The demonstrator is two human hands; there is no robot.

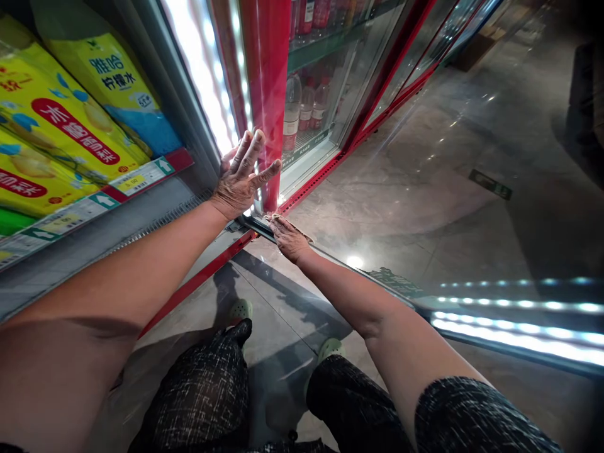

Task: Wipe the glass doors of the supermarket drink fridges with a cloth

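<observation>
My left hand (243,173) is raised with its fingers spread, next to the lit inner edge of the cooler and its red frame post (271,107). Nothing shows in it. Lower down, my right hand (289,240) presses a light-coloured cloth (302,234) against the bottom corner of the open glass door (358,251), near the hinge side. Part of the cloth sticks out past the fingers; the rest is hidden beneath them.
Yellow-labelled drink bottles (80,119) stand on the cooler shelf at the left, behind a price-tag strip (136,179). Bottles of reddish drink (306,107) show behind the neighbouring glass. A green floor sign (491,184) lies on the grey tiles. My feet in pale clogs (331,348) are below.
</observation>
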